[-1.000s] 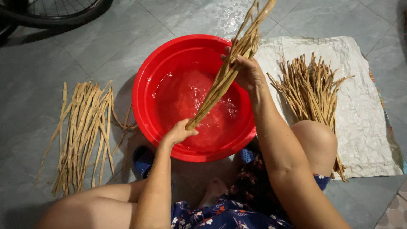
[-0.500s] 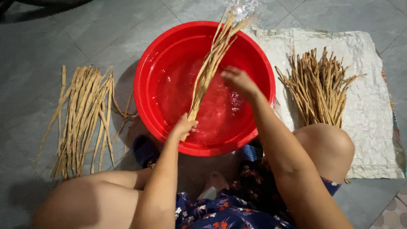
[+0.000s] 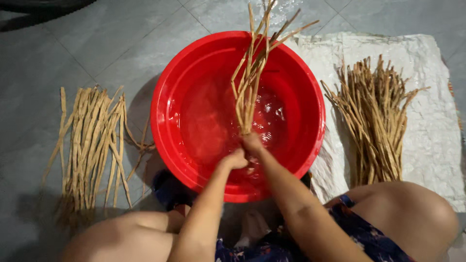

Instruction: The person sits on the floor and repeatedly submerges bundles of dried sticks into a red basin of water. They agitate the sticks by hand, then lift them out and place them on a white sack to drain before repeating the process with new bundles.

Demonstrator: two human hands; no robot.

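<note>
My face and trunk are out of view; only my forearms, knees and a strip of patterned cloth show at the lower edge. A dark curved shape at the top left is cut off and I cannot identify it. The fingers of both hands overlap and blur, so individual fingers cannot be told apart.

Count: one red basin [image 3: 170, 92], one white sack [image 3: 427, 63] spread on the tiled floor [image 3: 73, 48], and three lots of tan strips, too many in each to count singly.

The bundle [image 3: 252, 73] in hand is a thin sheaf of long, flat, tan strips, fanning apart at the top past the far rim. Its lower end stands in the basin's water, upright and slightly tilted. My left hand [image 3: 234, 159] and right hand [image 3: 252, 144] touch each other, both in a closed grip around the bundle's base.

A loose pile [image 3: 92, 140] lies on the floor left of the basin; a second pile [image 3: 374, 121] lies on the sack to the right.
</note>
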